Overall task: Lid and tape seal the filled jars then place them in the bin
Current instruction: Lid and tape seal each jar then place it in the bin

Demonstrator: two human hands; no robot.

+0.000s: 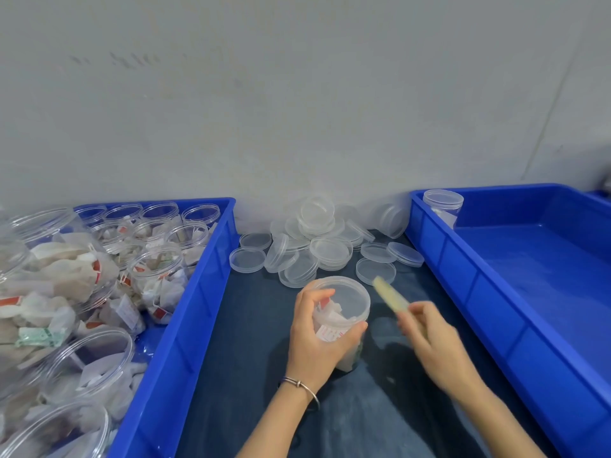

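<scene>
Fingers of my left hand (314, 338) curl round the lidded jar (344, 312) standing on the dark worktop (238, 358); my right hand (429, 338) pinches a blurred yellowish strip (390, 297). One sealed jar (443, 204) sits in the right bin (515, 292). Loose lids (317, 246) overlap, uncountable; the left bin (185, 325) is cut off.

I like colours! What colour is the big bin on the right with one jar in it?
Bright blue. The bin shows best in the head view, the only one.
</scene>
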